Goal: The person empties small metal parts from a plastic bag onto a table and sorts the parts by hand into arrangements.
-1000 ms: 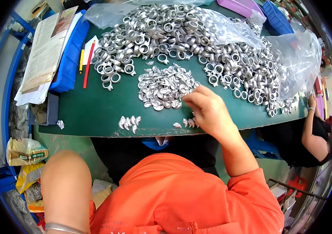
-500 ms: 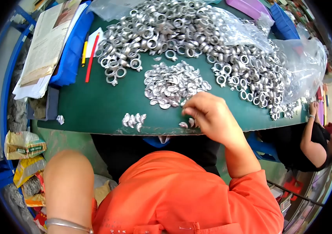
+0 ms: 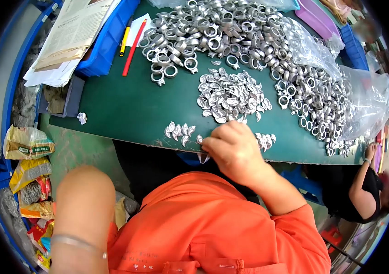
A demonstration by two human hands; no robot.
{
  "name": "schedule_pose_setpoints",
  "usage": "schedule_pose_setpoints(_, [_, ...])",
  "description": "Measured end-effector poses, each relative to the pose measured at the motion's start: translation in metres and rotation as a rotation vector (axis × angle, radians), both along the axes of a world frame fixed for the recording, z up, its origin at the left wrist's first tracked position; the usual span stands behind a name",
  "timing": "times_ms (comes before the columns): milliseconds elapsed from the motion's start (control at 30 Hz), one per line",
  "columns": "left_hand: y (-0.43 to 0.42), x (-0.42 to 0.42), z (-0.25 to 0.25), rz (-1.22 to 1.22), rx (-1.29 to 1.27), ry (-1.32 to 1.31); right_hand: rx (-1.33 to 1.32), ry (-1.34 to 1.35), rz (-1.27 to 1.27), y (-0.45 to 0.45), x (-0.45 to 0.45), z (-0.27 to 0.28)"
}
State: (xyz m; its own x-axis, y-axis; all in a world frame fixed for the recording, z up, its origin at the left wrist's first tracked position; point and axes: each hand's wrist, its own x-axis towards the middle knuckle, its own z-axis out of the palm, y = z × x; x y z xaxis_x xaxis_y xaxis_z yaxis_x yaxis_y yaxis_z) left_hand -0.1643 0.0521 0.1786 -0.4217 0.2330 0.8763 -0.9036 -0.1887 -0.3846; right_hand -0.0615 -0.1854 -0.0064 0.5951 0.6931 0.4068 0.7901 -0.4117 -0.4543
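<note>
Hiding its palm, the right hand (image 3: 234,148) borders a silvery piece (image 3: 199,138)

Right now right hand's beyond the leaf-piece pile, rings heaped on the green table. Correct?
Not beyond: the head view shows the right hand on the near side of the leaf-piece pile. The rings are heaped on the green table, yes.

The leaf-shaped pieces (image 3: 231,93) are bright silver, perhaps with darker grooved lines, though too small to be sure. The rings (image 3: 210,32) are duller grey. The tabletop (image 3: 126,107) is dark green, the shirt (image 3: 213,201) orange-red, the bin (image 3: 95,67) blue, the tray (image 3: 315,18) lilac; 1 pen (image 3: 135,48) is red, 1 marker (image 3: 125,40) yellow and black.
</note>
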Motion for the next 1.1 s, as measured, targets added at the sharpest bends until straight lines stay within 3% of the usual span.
schedule_pose_setpoints(67, [0.004, 0.018, -0.027, -0.521, 0.084, -0.049, 0.044, -0.053, -0.065, 0.013, -0.009, -0.017])
schedule_pose_setpoints(133, [0.022, 0.029, -0.075, -1.647, 0.184, 0.201, 0.084, -0.035, -0.084, 0.021, -0.011, -0.017])
schedule_pose_setpoints(200, [0.043, 0.046, -0.129, -0.89, 0.149, 0.777, 0.119, -0.047, -0.127, 0.019, -0.005, -0.015])
schedule_pose_setpoints(267, [0.037, 0.069, -0.169, 0.77, 0.038, 0.829, 0.026, -0.121, -0.223, 0.015, 0.007, -0.007])
schedule_pose_setpoints(333, [0.025, 0.067, -0.199, 0.807, -0.024, 1.18, -0.076, -0.182, -0.279, 0.019, 0.016, -0.01])
schedule_pose_setpoints(433, [0.022, 0.075, -0.224, 0.782, 0.021, 1.272, -0.115, -0.185, -0.248, 0.023, 0.023, -0.014])
schedule_pose_setpoints(533, [0.025, 0.08, -0.224, 0.676, -0.097, 1.379, -0.065, -0.161, -0.178, 0.023, 0.019, -0.001])
schedule_pose_setpoints(600, [0.024, 0.079, -0.224, 0.688, -0.092, 1.389, 0.073, 0.187, -0.06, 0.019, 0.007, 0.006])
schedule_pose_setpoints(667, [0.024, 0.08, -0.224, 0.687, -0.073, 1.391, -0.04, 0.271, -0.111, 0.021, -0.003, 0.005])
schedule_pose_setpoints(833, [0.025, 0.08, -0.225, 0.631, -0.097, 1.397, -0.069, 0.174, -0.272, 0.008, 0.001, 0.016])
schedule_pose_setpoints(1100, [0.025, 0.08, -0.224, 0.624, -0.134, 1.419, -0.141, 0.051, -0.249, 0.015, -0.009, 0.002])
